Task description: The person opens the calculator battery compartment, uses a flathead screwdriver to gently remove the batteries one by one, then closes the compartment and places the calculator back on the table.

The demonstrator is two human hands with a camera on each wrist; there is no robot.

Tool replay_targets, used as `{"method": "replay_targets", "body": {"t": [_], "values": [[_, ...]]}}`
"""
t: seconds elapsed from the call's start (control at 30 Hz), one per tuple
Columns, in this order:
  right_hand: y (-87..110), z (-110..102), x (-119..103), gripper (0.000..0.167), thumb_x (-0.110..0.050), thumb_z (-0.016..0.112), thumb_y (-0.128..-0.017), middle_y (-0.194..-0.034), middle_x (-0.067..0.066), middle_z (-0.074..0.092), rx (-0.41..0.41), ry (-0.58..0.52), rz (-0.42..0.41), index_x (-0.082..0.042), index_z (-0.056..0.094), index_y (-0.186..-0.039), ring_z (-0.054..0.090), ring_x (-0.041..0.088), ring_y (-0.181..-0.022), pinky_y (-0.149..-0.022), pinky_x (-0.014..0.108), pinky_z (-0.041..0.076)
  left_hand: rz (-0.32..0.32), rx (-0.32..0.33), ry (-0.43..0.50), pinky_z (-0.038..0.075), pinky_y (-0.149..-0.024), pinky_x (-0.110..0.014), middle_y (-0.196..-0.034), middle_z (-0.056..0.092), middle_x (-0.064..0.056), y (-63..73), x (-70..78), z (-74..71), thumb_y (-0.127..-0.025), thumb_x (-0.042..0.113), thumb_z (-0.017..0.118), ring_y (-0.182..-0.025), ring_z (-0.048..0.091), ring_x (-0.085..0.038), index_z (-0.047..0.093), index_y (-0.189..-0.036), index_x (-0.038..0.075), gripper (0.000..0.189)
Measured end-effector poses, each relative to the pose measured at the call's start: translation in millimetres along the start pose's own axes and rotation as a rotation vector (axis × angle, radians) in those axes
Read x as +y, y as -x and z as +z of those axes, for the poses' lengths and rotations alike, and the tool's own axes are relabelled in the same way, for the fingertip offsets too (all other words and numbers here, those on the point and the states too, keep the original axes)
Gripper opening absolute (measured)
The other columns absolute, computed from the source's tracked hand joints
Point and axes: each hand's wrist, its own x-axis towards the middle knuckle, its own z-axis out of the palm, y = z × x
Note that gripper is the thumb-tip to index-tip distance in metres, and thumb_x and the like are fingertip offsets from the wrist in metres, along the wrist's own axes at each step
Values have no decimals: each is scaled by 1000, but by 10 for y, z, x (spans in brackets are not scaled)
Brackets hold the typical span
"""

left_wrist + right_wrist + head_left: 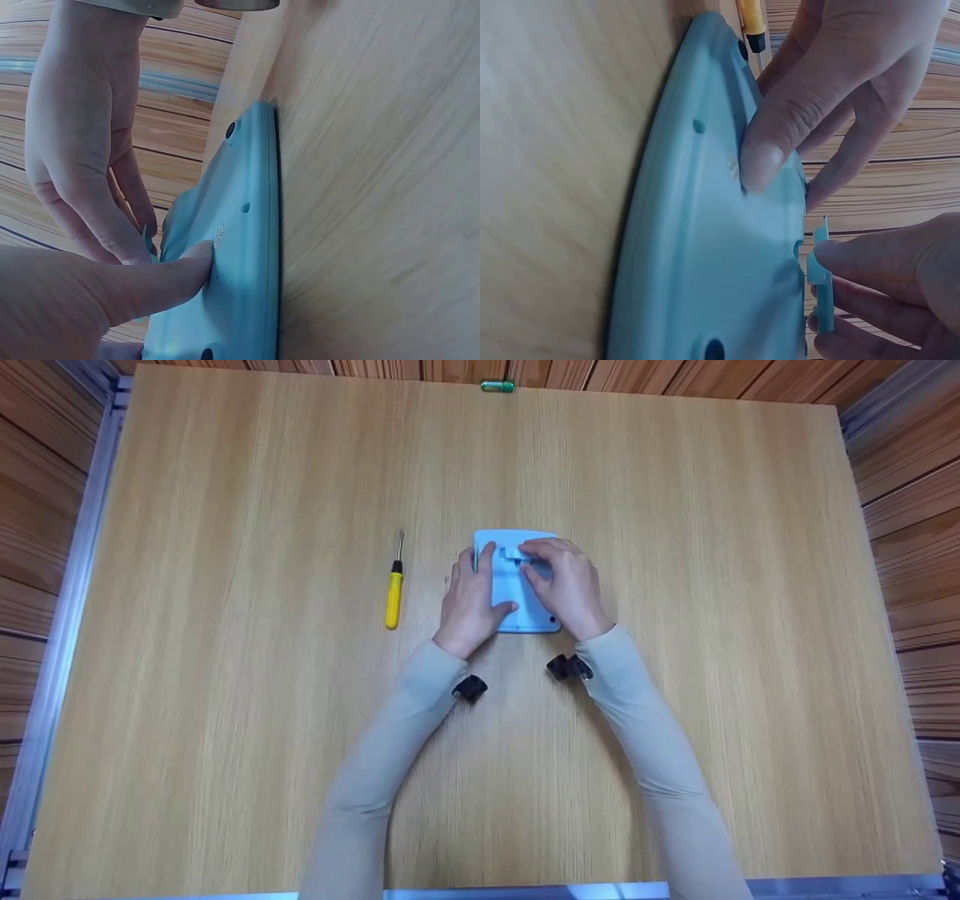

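Right hand (571,589) pinches a small blue cover (824,301). Left hand (470,604), fingers spread, rests on the blue casing (515,586)

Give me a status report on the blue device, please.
Left hand on blue device; right hand pinching small blue piece above it. Device flat on table. Yellow screwdriver to the left, clear of hands.

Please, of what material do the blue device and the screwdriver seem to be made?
Blue device: probably hard plastic with a satin finish; its colour is even and its edges smoothly moulded.
Screwdriver: the handle looks like smooth plastic, evenly yellow; the shaft is likely metal, from its grey sheen.
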Motion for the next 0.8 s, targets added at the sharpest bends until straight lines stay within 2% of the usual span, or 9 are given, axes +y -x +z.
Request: {"method": "replay_targets", "body": {"t": [0.37,0.63,0.8], "values": [[-41,36,-19,30,-15,63,-92,-122,11,65,-8,28,-14,-5,66,-120,57,26,-119,-103,38,43,13,7,2,44,-101,-42,-151,24,-24,-10,-2,15,-84,26,74,-137,30,-34,24,-152,8,86],[-52,50,-9,31,-16,62,-94,-123,12,65,-25,42,-22,-4,65,-121,56,26,-120,-103,39,43,5,-3,8,47,-96,-43,-151,23,-23,-4,-10,10,-85,26,73,-137,30,-34,23,-152,9,85],[-63,44,-22,31,-16,61,-94,-125,12,64,-46,45,-18,-4,64,-123,55,26,-122,-104,39,42,4,0,1,47,-97,-42,-152,23,-23,-8,-6,14,-85,26,73,-138,30,-33,23,-152,9,85]]}}
